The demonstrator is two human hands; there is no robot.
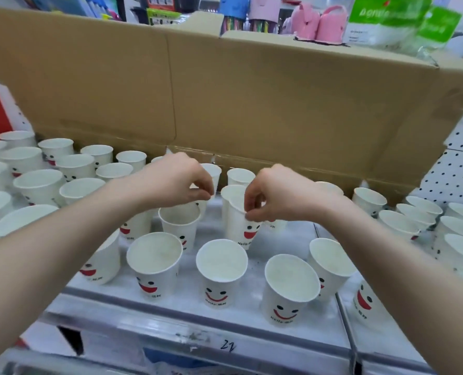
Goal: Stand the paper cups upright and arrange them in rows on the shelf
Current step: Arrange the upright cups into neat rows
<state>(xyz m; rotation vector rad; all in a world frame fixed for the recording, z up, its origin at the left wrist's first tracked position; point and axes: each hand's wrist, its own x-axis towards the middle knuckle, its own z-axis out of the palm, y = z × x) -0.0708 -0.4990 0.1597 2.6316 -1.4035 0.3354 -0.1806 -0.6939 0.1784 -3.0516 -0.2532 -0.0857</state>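
White shop shelf (198, 318) is viewed from above. It is backed by a tall cardboard wall (279, 104), and white pegboard (457, 171) is seen at the right. Beyond the cardboard, pink items (319, 23) and a green-and-white bag (387, 20) are noted, both blurred. A handwritten mark (229, 345) is noted on the shelf's front rail; it cannot be read with certainty.

Paper cups are white, printed with a red smile and 2 black dots. All visible ones stand mouth up on the shelf.
- A front row of 4 cups (221, 269) is lined up near the front edge, with gaps between them.
- Dense groups are recorded at the left end (38, 182) and the right end (419, 212).
- 1 further cup at each front corner is partly hidden by a bare forearm.

Left hand (176, 182) is held over mid-shelf with fingers curled. Thumb and forefinger tips are pressed together in front of a rear cup (212, 171); whether its wall is pinched cannot be told. Another cup (180, 228) stands just below the hand.

Right hand (276, 196): the rim of a smiley cup (241, 231) is pinched between thumb and fingertips. This cup is slightly tilted and sits just behind the front row. Its base is hidden, so contact with the shelf cannot be told. A second cup (231, 190) sits close behind it; whether they touch cannot be told.
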